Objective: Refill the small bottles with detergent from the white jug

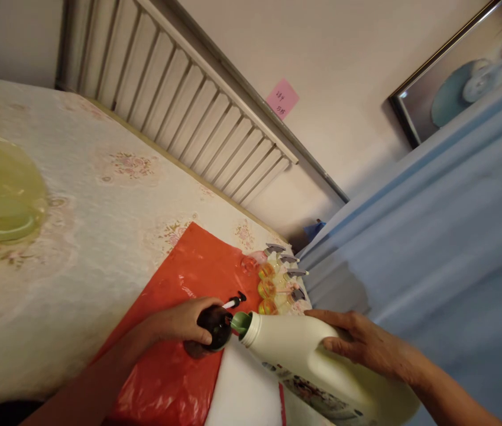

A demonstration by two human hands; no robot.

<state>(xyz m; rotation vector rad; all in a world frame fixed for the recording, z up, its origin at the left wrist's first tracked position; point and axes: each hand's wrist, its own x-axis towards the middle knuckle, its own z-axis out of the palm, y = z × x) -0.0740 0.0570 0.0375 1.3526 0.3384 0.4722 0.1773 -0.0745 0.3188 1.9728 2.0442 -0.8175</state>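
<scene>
White plastic jug (321,370) tipped, spout at 9 o'clock touching dark bottle (213,328) | right hand (366,346) wrapped round jug | left hand (186,322) clasps bottle on red bag (180,284) | step: likely decanting | next: steady tilt, mouths aligned.

light: dim, warm indoor | shadows: soft | focus: slightly blurred | frame: tilted, edges stretched
</scene>
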